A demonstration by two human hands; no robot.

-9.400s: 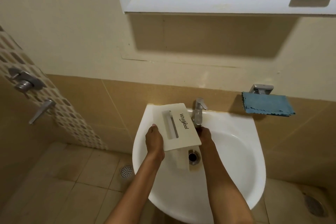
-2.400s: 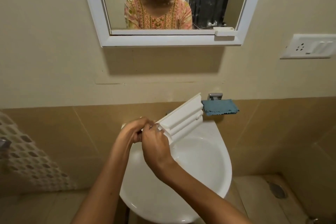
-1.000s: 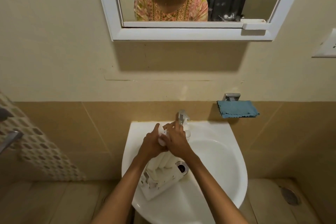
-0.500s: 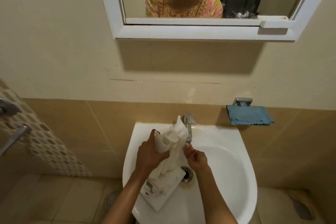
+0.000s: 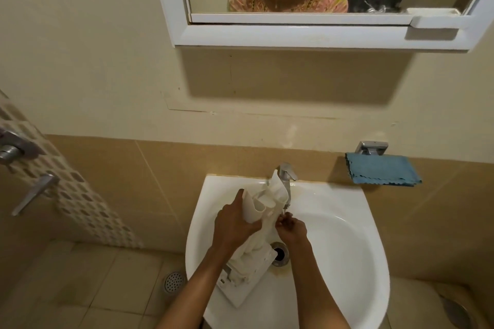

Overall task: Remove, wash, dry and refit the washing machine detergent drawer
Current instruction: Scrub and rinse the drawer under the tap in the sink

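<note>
The white detergent drawer (image 5: 258,224) stands on end in the white sink (image 5: 334,248), front panel down near the drain, open end up by the tap (image 5: 286,176). My left hand (image 5: 234,224) grips the drawer's left side near its top. My right hand (image 5: 290,228) is under the tap's spout beside the drawer, fingers loosely curled, holding nothing that I can see. Whether water runs is unclear.
A blue cloth (image 5: 382,172) hangs on a chrome holder on the wall at right. A white-framed mirror (image 5: 307,32) hangs above the sink. Shower fittings (image 5: 16,152) are on the left wall. A floor drain (image 5: 174,281) lies left of the sink.
Since half a second ago the drawer stays upright in my left hand. My right hand has moved a little up, closer under the spout. Earlier both hands held the drawer's top.
</note>
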